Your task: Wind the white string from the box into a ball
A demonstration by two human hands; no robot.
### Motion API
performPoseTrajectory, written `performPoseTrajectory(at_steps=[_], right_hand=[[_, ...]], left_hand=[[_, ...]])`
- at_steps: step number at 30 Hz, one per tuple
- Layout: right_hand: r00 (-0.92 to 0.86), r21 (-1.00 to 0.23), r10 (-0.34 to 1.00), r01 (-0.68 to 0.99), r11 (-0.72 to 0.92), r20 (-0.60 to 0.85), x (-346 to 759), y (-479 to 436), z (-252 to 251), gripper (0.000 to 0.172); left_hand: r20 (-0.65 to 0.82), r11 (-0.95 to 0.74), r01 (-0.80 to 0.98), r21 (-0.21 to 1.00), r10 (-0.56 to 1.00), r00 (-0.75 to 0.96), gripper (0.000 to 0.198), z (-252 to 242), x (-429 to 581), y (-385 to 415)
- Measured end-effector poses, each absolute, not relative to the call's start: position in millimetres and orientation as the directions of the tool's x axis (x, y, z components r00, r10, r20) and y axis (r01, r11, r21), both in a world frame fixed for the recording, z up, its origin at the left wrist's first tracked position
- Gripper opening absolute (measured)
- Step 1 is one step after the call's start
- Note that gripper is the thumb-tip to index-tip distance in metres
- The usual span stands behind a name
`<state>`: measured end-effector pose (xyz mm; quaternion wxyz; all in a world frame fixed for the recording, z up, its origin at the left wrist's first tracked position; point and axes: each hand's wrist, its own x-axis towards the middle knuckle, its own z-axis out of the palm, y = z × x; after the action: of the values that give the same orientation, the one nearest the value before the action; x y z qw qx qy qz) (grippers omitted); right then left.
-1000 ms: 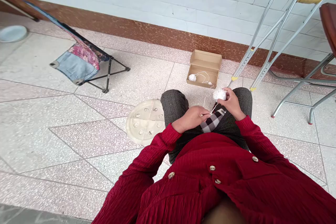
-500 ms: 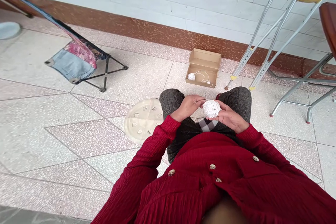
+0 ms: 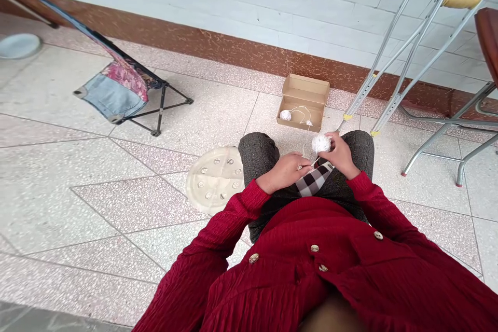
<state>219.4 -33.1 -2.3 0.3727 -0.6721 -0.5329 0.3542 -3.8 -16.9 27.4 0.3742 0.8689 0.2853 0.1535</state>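
Note:
I sit with my knees ahead of me, in a red buttoned top. My right hand (image 3: 340, 155) is closed round a white ball of yarn (image 3: 321, 142), held just above my right knee. My left hand (image 3: 288, 170) is closed in a pinch on the white strand (image 3: 314, 162) that runs to the ball. A second thread leads from the ball toward an open cardboard box (image 3: 303, 94) on the floor ahead, which holds a smaller ball of yarn (image 3: 285, 114). A checked cloth (image 3: 313, 180) lies in my lap.
A round cream plastic lid (image 3: 213, 179) lies on the tiled floor by my left knee. A folding fabric chair (image 3: 120, 88) stands at the left. Two metal crutches (image 3: 404, 46) lean on the wall at the right, beside a chair's metal legs (image 3: 447, 129).
My right hand turned the ball over and lifted it forward, from palm-up at my lap to above the knee. My left hand drew back from the ball toward my lap, pinching the strand.

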Motion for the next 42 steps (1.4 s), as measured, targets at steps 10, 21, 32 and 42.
performPoseTrajectory(at_steps=[10, 21, 32, 42], right_hand=[[-0.285, -0.784, 0.844, -0.32, -0.531, -0.455, 195, -86, 25, 0.056], [0.123, -0.919, 0.954, -0.325, -0.223, -0.275, 208, -36, 53, 0.047], [0.165, -0.997, 0.984, 0.06, 0.053, 0.062, 205, -2, 68, 0.059], [0.036, -0.875, 0.905, 0.272, 0.4, 0.425, 211, 48, 97, 0.069]], left_hand=[[0.137, -0.622, 0.428, 0.656, 0.656, 0.743, 0.029, 18, -11, 17], [0.0, -0.395, 0.428, 0.813, 0.736, 0.677, 0.036, -11, 5, -2], [0.086, -0.443, 0.364, 0.819, 0.723, 0.685, 0.037, 67, 1, 31], [0.264, -0.527, 0.328, 0.784, 0.761, 0.593, 0.039, 127, 0, 76]])
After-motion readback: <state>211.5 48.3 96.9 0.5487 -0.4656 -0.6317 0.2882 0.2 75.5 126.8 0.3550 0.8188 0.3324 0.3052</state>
